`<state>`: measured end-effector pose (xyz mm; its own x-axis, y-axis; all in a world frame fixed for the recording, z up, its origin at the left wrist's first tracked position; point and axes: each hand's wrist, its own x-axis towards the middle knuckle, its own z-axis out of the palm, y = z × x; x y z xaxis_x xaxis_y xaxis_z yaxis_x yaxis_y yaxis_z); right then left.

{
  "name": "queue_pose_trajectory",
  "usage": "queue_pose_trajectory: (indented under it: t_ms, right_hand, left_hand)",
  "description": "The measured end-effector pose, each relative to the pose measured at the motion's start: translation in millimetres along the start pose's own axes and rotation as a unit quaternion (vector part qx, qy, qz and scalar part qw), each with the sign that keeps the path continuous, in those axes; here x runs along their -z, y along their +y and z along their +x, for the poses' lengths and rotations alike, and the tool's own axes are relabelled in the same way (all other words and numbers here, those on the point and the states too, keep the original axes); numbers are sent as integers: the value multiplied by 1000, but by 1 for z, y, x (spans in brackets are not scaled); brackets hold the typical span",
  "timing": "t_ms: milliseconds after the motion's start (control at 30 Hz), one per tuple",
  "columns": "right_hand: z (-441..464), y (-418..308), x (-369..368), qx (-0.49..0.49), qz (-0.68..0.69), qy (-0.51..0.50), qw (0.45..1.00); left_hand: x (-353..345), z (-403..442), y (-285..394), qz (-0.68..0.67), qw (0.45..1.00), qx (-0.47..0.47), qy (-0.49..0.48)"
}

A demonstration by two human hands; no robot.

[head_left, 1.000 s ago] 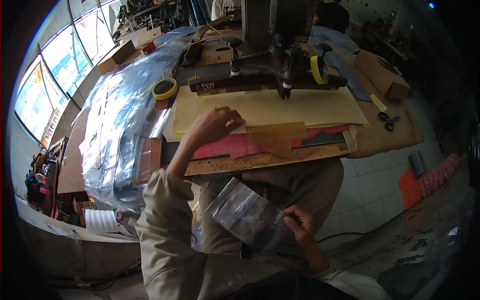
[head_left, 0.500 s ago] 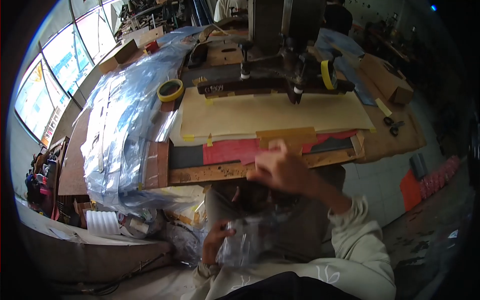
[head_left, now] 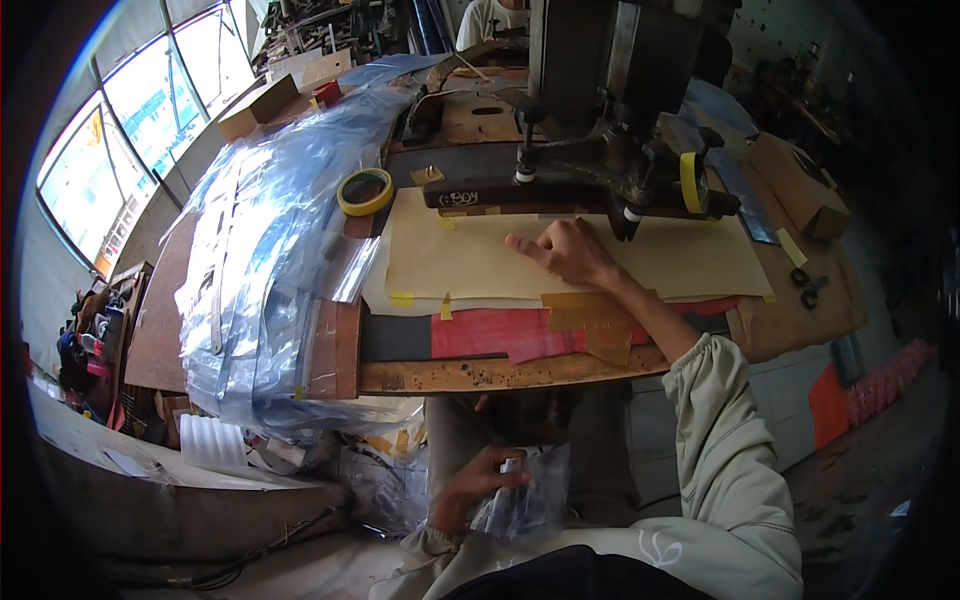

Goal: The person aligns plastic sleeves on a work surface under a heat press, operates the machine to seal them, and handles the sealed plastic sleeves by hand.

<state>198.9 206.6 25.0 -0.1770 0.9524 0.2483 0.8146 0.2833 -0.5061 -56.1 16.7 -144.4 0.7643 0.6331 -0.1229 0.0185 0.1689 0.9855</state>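
Low over my lap, my left hand (head_left: pixel 475 487) is closed on a crumpled clear plastic bag (head_left: pixel 532 495). My right hand (head_left: pixel 570 250) is over the middle of a long cream sheet (head_left: pixel 460 255), the thumb side stretched to the left and the other fingers curled under. Whatever those fingers may hold is hidden. Below the sheet's near edge lie a red strip (head_left: pixel 480 333) and a brown tape-like piece (head_left: pixel 605 325). Beyond the sheet stands a dark machine head with a long horizontal bar (head_left: pixel 480 195).
Clear plastic sheets (head_left: pixel 260 240) cover the table's left side, with a yellow tape roll (head_left: pixel 366 191) beside them. Another yellow roll (head_left: pixel 690 182) hangs on the machine. To the right are scissors (head_left: pixel 810 287) and a cardboard box (head_left: pixel 797 185). A person (head_left: pixel 488 22) is at the back.
My right hand has moved from the table's near edge up over the cream sheet. My left hand, with the plastic bag, has shifted slightly right. The view has shifted.
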Motion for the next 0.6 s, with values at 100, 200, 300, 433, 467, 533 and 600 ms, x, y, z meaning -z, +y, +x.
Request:
queue_pose_trajectory:
  t_ms: [100,200,300,433,467,533,600]
  right_hand:
    - [0,4,-5,-29,79,12,996]
    - [0,11,-6,-6,127,16,992]
    - [2,17,-11,20,201,-20,979]
    - [-8,6,-13,105,189,-21,976]
    - [-10,3,-15,88,170,-8,981]
    - [-11,-6,-17,13,139,14,990]
    - [-7,-11,-18,-50,76,18,996]
  left_hand:
    - [1,12,41,146,985,-68,-56]
    - [1,30,47,163,974,-34,-154]
    - [-3,48,49,151,963,-56,-215]
    - [-13,53,32,105,968,-145,-173]
    - [-12,53,31,115,969,-144,-167]
    - [-11,49,34,119,971,-148,-149]
    - [-7,43,49,164,966,-138,-145]
